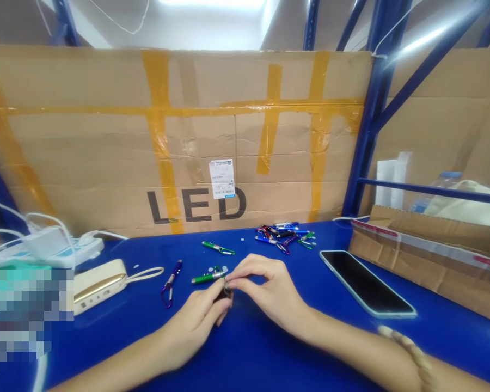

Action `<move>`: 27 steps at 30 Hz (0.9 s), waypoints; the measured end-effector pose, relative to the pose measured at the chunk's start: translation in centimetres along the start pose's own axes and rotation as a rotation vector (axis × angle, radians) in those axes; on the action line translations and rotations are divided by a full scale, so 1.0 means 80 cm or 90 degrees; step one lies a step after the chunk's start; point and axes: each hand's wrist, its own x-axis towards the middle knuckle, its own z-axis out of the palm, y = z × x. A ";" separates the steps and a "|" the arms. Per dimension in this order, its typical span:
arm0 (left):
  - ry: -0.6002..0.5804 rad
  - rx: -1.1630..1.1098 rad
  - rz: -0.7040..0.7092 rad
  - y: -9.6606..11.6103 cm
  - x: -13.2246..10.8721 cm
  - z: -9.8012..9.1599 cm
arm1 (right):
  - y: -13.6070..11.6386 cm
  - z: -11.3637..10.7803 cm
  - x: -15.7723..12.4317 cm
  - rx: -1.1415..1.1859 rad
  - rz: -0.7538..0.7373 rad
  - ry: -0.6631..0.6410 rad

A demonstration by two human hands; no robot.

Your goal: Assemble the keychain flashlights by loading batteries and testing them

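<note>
My left hand (196, 321) and my right hand (269, 288) meet over the blue table top (269, 348). Between their fingertips is a small dark keychain flashlight (224, 292), partly hidden by my fingers. Just beyond them lies a green keychain flashlight (206, 278) with a carabiner clip. Another green one (218, 248) lies farther back, and a purple one (171, 281) lies left of my hands. Several more keychain flashlights form a tangled heap (283, 237) at the back. A beaded bracelet (408, 354) circles my right wrist.
A black smartphone (365, 283) lies to the right, next to a low cardboard box wall (416, 250). A cream power bank (98, 286) and white power strip (44, 250) with cables sit left. A pixelated patch covers the lower left. Taped cardboard (179, 141) stands behind.
</note>
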 end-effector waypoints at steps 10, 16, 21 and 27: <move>0.058 0.043 0.003 -0.003 -0.002 0.002 | -0.002 0.006 -0.005 0.010 0.049 -0.033; 0.034 0.092 0.034 -0.004 -0.007 0.001 | 0.002 -0.004 0.002 -0.071 -0.009 -0.110; -0.017 0.189 0.107 -0.001 -0.011 0.001 | -0.002 -0.026 0.005 -0.275 -0.143 -0.327; -0.058 0.301 0.154 0.002 -0.016 0.000 | -0.003 -0.024 -0.004 -0.421 -0.274 -0.474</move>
